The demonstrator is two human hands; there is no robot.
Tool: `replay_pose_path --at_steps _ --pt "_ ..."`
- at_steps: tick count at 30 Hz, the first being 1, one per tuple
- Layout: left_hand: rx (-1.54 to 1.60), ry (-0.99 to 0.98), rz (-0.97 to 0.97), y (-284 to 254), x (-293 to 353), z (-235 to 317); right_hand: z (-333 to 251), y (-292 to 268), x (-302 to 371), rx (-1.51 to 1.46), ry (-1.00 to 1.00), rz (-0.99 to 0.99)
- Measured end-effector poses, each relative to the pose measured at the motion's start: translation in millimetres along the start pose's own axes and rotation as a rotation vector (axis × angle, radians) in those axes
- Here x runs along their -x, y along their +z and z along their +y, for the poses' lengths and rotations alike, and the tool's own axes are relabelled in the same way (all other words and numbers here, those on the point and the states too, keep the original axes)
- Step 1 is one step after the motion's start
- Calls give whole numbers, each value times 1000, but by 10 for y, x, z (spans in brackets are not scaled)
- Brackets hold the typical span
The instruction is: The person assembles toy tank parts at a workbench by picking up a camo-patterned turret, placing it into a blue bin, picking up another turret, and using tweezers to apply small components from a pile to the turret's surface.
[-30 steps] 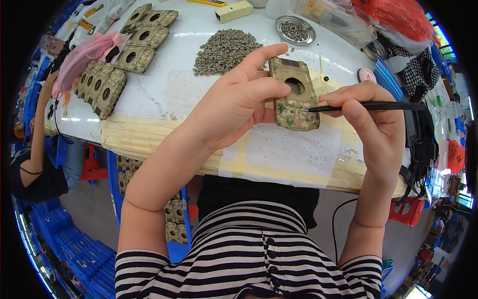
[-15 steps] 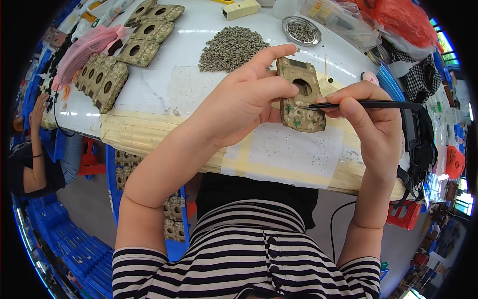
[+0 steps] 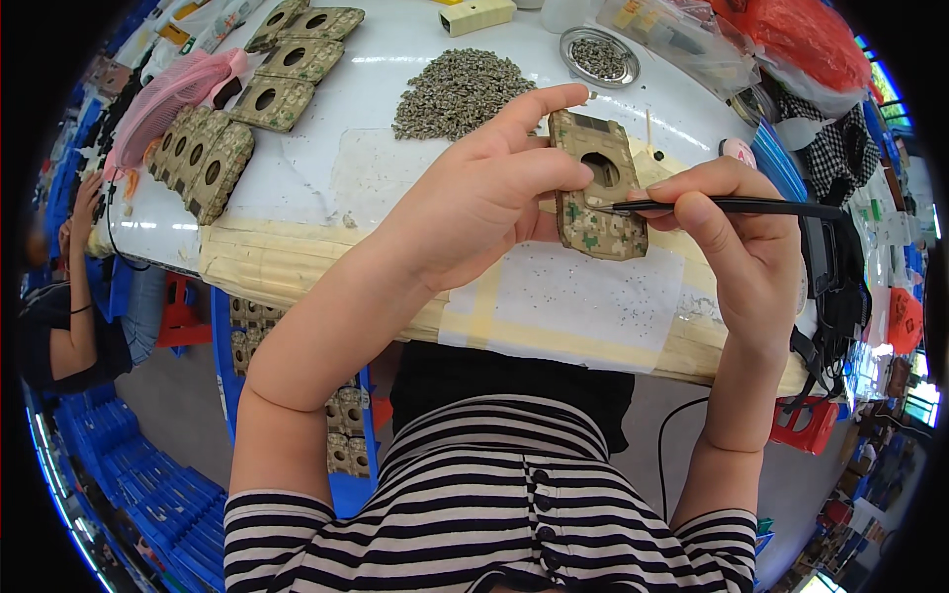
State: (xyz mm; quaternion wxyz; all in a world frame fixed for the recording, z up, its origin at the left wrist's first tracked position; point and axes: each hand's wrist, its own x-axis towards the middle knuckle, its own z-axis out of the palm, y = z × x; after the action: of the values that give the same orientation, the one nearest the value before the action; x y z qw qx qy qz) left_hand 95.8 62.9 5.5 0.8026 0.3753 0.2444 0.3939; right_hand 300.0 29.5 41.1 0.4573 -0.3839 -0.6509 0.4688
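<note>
A camouflage-patterned plastic housing (image 3: pixel 600 235) with a large round hole is tilted up over the bench. My left hand (image 3: pixel 479 193) grips it by its left side, thumb near the hole and index finger reaching past the top. Black fine-tipped tweezers (image 3: pixel 756 206) are pinched in my right hand (image 3: pixel 736 237). Their tip touches, or is very close to, the housing's face just below the hole. Whether the tip holds anything is too small to see. Beyond my left hand lies a heap of small metal parts (image 3: pixel 460 94).
More camouflage housings (image 3: pixel 210 163) stand at the left beside a pink mesh item (image 3: pixel 168 104). A round metal dish (image 3: pixel 600 57) holds small metal parts. White paper (image 3: pixel 563 306) is taped at the bench edge. Red bags (image 3: pixel 806 44) lie far right. Another person's arm (image 3: pixel 79 267) shows left.
My hands and the housing stay almost in place. The tweezers have shifted very slightly against the housing. At the far left, the other person's hand has moved a little.
</note>
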Motion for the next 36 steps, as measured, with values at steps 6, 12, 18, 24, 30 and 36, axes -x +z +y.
replay_pose_path --at_steps 6,12,18,24,30,36 --pt "-8 3 4 16 -5 -4 8 -2 12 -1 -7 5" --pt "2 -1 -3 20 1 8 25 -14 7 2 -26 -9" --pt "15 -3 1 35 11 22 28 -13 15 5 -30 -4" --pt "7 -2 26 33 -2 3 7 3 13 55 -33 6" --pt "11 -1 15 21 0 5 10 -3 11 90 -51 -4" --pt "13 -10 6 23 1 10 25 7 18 79 -56 4"
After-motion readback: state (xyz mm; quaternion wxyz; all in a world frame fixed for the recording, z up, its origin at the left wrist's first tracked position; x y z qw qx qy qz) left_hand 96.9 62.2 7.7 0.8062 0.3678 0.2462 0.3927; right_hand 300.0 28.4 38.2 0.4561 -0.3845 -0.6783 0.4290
